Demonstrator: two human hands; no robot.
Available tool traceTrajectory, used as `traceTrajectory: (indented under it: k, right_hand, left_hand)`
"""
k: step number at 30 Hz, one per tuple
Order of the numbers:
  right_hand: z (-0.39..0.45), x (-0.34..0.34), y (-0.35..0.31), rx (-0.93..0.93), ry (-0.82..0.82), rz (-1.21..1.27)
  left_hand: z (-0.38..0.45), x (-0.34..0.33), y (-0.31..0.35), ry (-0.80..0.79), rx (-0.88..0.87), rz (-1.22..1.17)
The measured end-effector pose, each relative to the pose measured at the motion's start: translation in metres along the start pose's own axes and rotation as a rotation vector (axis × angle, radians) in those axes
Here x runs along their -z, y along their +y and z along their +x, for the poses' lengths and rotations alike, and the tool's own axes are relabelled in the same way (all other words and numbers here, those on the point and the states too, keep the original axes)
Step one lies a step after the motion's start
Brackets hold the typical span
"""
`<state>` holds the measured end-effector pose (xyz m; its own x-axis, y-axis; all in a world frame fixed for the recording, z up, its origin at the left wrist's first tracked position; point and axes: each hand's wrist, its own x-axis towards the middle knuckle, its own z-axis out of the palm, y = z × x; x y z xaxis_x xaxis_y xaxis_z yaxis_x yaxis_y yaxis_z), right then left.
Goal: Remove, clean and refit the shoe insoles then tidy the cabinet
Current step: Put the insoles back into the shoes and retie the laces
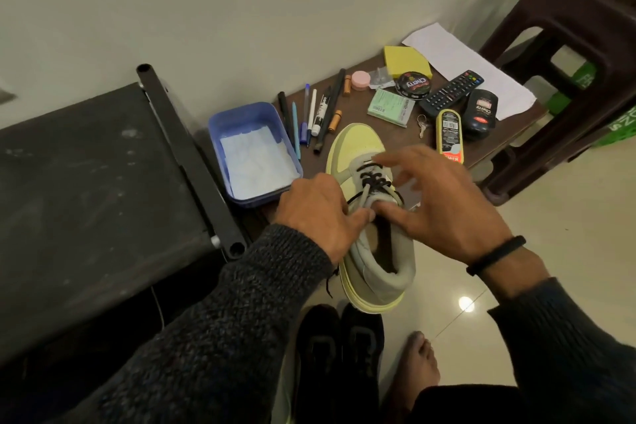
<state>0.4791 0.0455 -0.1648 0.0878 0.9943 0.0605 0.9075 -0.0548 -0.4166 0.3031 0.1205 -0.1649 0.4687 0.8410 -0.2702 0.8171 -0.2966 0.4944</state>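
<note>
A pale yellow and grey sneaker [359,144] with black laces lies toe-away on the low brown table [399,136], its heel hanging past the near edge. My left hand [315,213] grips the shoe's left side at the tongue, fingers curled over the collar. My right hand [444,203] hovers over the laces with its fingers spread and blurred, and its thumb touches the tongue. The inside of the shoe is dark, so I cannot make out an insole.
A blue tray [220,134] lined with white paper stands left of the shoe. Pens [311,113], a polish tin [413,85], a remote [451,92] and shoe-shine bottles [449,132] lie behind. A brown stool [564,45] stands right, black shoes [339,348] on the floor.
</note>
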Motion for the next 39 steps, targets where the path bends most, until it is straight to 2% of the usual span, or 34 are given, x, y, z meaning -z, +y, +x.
traceTrajectory:
  k: [5, 8, 14, 19, 23, 27, 30, 31, 34, 39]
  right_hand:
    - [0.001, 0.000, -0.001, -0.078, 0.147, -0.117]
    - [0.000, -0.005, -0.008, -0.099, 0.107, -0.212]
    - [-0.001, -0.001, -0.009, -0.137, 0.116, -0.089]
    - [-0.005, -0.005, -0.003, -0.414, -0.033, -0.120]
    - [-0.010, -0.006, -0.009, -0.425, -0.089, 0.031]
    - [-0.008, 0.003, -0.007, -0.486, 0.038, 0.340]
    - [-0.006, 0.008, -0.006, -0.613, 0.147, 0.710]
    - [-0.005, 0.008, -0.006, -0.635, 0.155, 0.752]
    - [-0.005, 0.007, -0.001, -0.672, 0.102, 0.674]
    - [-0.006, 0.014, 0.008, -0.778, -0.160, 0.536]
  left_hand:
    - [0.004, 0.006, 0.001, -0.040, -0.022, -0.006]
    - [0.005, 0.009, 0.003, -0.083, -0.019, -0.002]
    - [0.008, 0.012, 0.003, -0.161, -0.002, -0.064]
    - [0.003, 0.005, 0.002, -0.162, -0.034, -0.130]
    - [0.001, -0.005, 0.003, -0.183, 0.040, -0.390]
    - [0.007, -0.009, 0.012, -0.063, 0.208, -0.827]
    - [0.012, -0.013, 0.016, 0.035, 0.266, -1.041]
    - [0.014, -0.014, 0.017, 0.079, 0.269, -1.077]
    - [0.019, -0.019, 0.019, 0.160, 0.306, -1.169]
    - [0.022, -0.020, 0.016, 0.139, 0.348, -1.266]
